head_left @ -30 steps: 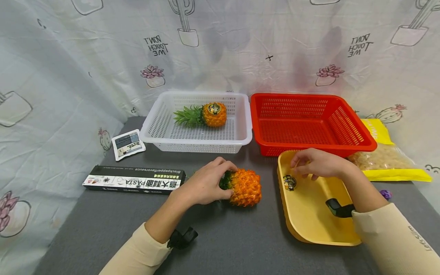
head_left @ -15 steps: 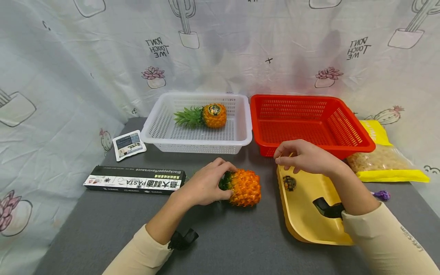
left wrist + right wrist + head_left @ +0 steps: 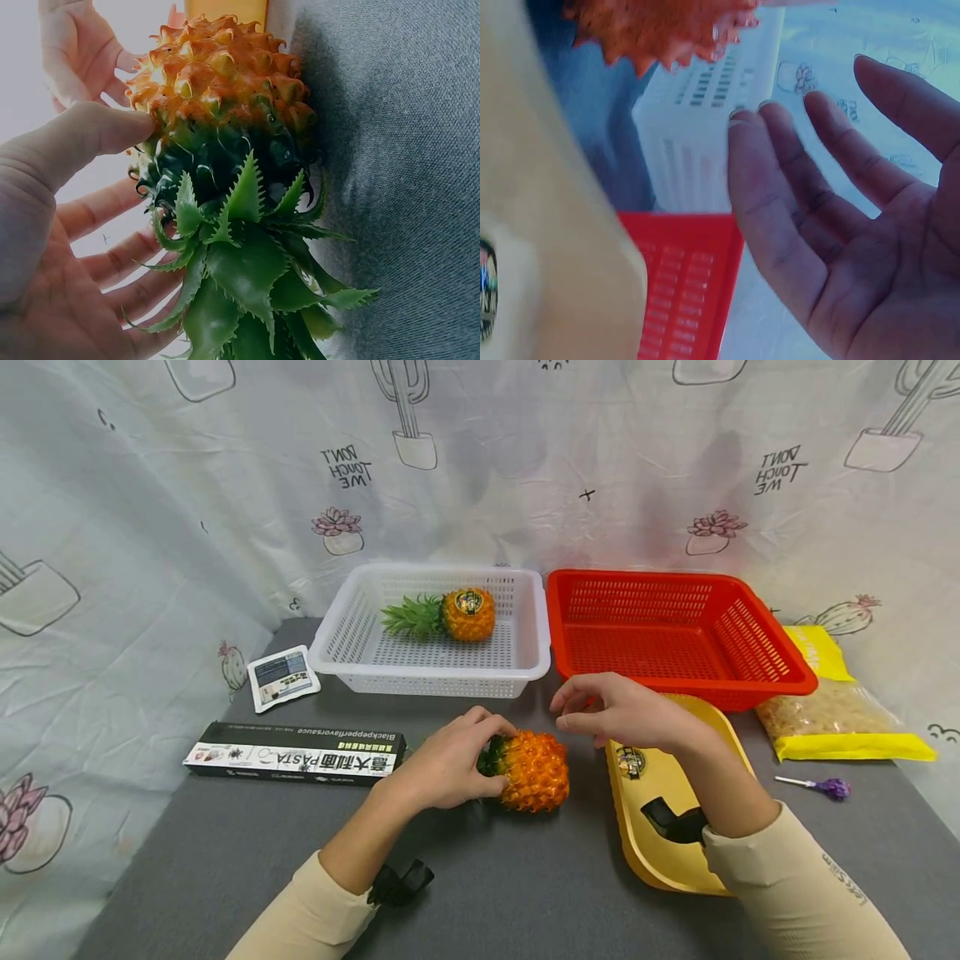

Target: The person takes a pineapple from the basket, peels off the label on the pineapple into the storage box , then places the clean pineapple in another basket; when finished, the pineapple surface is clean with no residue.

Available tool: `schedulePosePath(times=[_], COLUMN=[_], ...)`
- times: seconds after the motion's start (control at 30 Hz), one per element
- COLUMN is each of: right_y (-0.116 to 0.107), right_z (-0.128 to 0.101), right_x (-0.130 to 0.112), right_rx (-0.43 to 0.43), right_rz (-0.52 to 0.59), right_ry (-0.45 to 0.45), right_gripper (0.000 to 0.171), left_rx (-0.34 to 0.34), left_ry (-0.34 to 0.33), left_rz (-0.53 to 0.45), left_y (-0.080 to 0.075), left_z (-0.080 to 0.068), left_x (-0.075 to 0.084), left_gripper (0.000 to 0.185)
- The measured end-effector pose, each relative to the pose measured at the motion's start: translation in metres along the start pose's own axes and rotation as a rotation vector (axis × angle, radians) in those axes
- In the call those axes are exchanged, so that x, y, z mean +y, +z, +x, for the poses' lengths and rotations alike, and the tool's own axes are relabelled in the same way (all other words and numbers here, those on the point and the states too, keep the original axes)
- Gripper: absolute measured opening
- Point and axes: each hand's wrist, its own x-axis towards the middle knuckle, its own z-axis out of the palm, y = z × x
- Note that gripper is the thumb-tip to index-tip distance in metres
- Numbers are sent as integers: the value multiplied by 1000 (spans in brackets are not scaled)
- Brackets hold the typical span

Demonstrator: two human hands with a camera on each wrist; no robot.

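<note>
An orange pineapple (image 3: 534,770) lies on its side on the grey table. My left hand (image 3: 450,763) grips its green leafy crown (image 3: 240,255), thumb and fingers curled round it. My right hand (image 3: 611,710) hovers empty just right of the pineapple, above the left end of a yellow tray (image 3: 675,860), fingers relaxed and spread (image 3: 795,217). A round sticker (image 3: 632,762) lies in the tray. A second pineapple (image 3: 457,613) lies in the white basket (image 3: 525,660).
An empty red basket (image 3: 780,677) stands right of the white one. A black pasta box (image 3: 292,753) and a small white packet (image 3: 281,676) lie at the left. A yellow bag of food (image 3: 840,714) and a purple lollipop (image 3: 828,787) lie at the right. A printed curtain hangs behind.
My right hand has lifted out of the yellow tray and moved left towards the pineapple, leaving the sticker in the tray. The left hand and pineapple have stayed put.
</note>
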Motion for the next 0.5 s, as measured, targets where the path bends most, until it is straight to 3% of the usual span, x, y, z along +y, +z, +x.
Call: schedulePosePath(times=[0.37,0.5], right_y=[29,34], right_z=[9,10], right_x=[-6,-6], right_rx=[-97,-114], right_rz=[-163,-231], right_ry=[21,-28], right_gripper=[64,68], left_rx=[22,33], left_ry=[15,22], left_rz=[4,-1], left_y=[3,3], left_z=[-1,-2], left_x=[-4,-5], left_gripper=[53,53])
